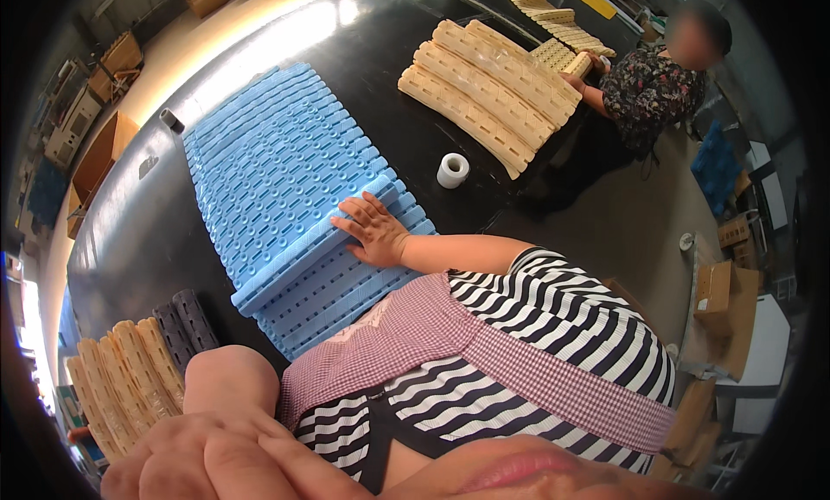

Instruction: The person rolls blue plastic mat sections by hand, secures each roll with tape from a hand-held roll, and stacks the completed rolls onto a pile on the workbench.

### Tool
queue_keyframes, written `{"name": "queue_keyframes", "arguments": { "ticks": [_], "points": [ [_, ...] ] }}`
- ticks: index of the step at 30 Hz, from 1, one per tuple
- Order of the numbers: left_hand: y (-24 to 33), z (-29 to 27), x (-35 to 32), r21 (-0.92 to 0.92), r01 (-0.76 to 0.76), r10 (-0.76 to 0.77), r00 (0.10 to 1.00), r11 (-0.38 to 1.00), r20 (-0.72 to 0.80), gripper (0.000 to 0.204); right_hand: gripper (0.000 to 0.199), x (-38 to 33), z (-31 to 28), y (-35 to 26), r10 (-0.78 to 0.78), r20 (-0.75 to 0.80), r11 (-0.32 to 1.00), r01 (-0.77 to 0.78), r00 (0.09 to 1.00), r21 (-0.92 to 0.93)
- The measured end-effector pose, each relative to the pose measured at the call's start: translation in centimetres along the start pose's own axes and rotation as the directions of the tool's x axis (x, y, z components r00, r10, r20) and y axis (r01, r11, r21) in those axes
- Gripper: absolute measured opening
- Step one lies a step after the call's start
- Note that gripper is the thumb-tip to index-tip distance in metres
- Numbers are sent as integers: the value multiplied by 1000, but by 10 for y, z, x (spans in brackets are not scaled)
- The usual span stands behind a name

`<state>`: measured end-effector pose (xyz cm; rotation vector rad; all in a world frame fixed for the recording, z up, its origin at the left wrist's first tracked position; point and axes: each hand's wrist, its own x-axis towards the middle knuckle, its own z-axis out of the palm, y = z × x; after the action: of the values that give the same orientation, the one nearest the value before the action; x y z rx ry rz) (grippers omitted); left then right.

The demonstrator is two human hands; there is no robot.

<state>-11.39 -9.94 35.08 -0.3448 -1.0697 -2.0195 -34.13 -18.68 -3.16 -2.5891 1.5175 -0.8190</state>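
White roll (452, 170) on black table (389, 76), near cream mat (493, 93); co-worker (654, 95) upper right; cardboard box (714, 292) below.

Light-blue mat (277, 171) — black tabletop (121, 240), tan panels (493, 93) — black-and-white striped shirt (562, 305), maroon-and-white checked apron (398, 331)

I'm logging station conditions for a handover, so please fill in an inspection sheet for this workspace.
Surface: black tabletop, glossy, glare toward its far edge.
Job's things: blue ridged mat, a raised fold across it.
Clutter: white roll, beige mats, dark grey pieces.
Hands: right hand spread on the blue mat; left hand raised close to the camera.
Cables: nothing seen.
Surroundings: co-worker at the table; cardboard box at right.
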Motion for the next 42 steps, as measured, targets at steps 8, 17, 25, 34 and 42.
{"name": "queue_keyframes", "arguments": {
  "ticks": [8, 17, 25, 34, 42],
  "points": [
    [3, -15, -15, 114, -103, 103, 995, 988, 3, 24, 77, 3, 0, -3, -11, -11, 1000, 11, 1000, -13],
    [12, -15, -37, 236, -191, 199, 980, 953, -10, 22, 76, 12, -5, -9, -31, 16, 999, 31, 999, -7],
    [13, -11, -43, 302, -255, 278, 960, 918, -34, 26, 74, 6, -3, -7, -24, -3, 999, 24, 1000, -24],
    [7, -8, -46, 305, -280, 288, 957, 910, 17, 29, 73, 9, -3, -9, -11, -5, 1000, 11, 1000, -17],
    [11, -24, -49, 282, -310, 281, 950, 908, 139, 27, 75, 6, -3, -8, -37, -23, 999, 36, 999, -41]
  ]
}}
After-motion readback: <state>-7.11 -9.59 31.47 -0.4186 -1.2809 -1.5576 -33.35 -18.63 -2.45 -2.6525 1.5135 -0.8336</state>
